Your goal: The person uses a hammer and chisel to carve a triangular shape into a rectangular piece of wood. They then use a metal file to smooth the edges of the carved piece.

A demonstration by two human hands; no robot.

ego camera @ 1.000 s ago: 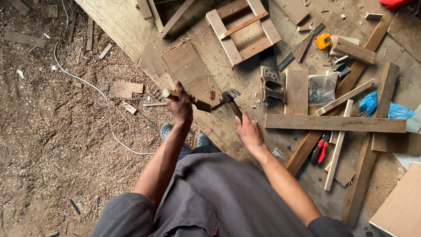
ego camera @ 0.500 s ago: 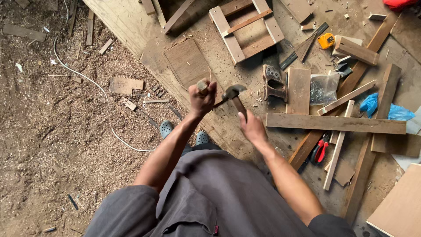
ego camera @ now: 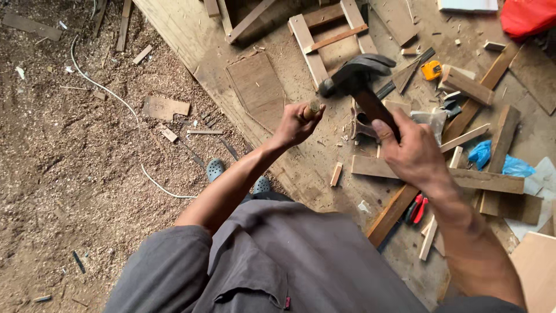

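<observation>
My right hand (ego camera: pixel 412 152) grips the wooden handle of a claw hammer (ego camera: pixel 359 78), its dark metal head raised in front of me. My left hand (ego camera: pixel 298 123) is closed around a small round wooden piece (ego camera: pixel 314 107) held level with the hammer head, a short gap apart from it. Both hands hover above a floor of wooden boards (ego camera: pixel 191 40) littered with offcuts. My grey trousers fill the bottom of the view.
A slatted wooden frame (ego camera: pixel 307 40) lies beyond the hands. Long planks (ego camera: pixel 492 182), red pliers (ego camera: pixel 416 210), a yellow tape measure (ego camera: pixel 431 70), a blue bag (ego camera: pixel 482 153) and a small wood block (ego camera: pixel 336 174) lie at right. Sawdust ground with a white cable (ego camera: pixel 116 98) is at left.
Both hands have risen from the floor toward the camera. The hammer came up with the right hand, and the left hand lifted its small wooden piece alongside the hammer head.
</observation>
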